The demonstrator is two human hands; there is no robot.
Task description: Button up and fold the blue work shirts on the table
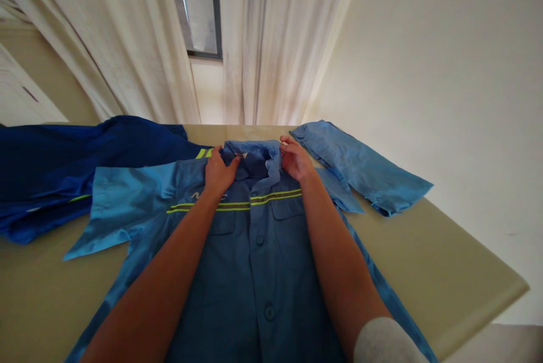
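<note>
A light blue work shirt [254, 261] with yellow-green reflective stripes lies front up and buttoned on the table. Its sleeves spread out to both sides. Both my arms reach forward to its collar [254, 152]. My left hand [218, 171] pinches the collar's left side, fingers closed on the cloth. On the collar's right side, my right hand [294, 158] grips the fabric, fingers curled around its edge.
A darker blue garment [63, 171] lies bunched at the left of the beige table [445, 272], partly under the shirt's left sleeve. The table's right edge drops off beside a plain wall. White curtains [271, 40] and a window hang behind the table.
</note>
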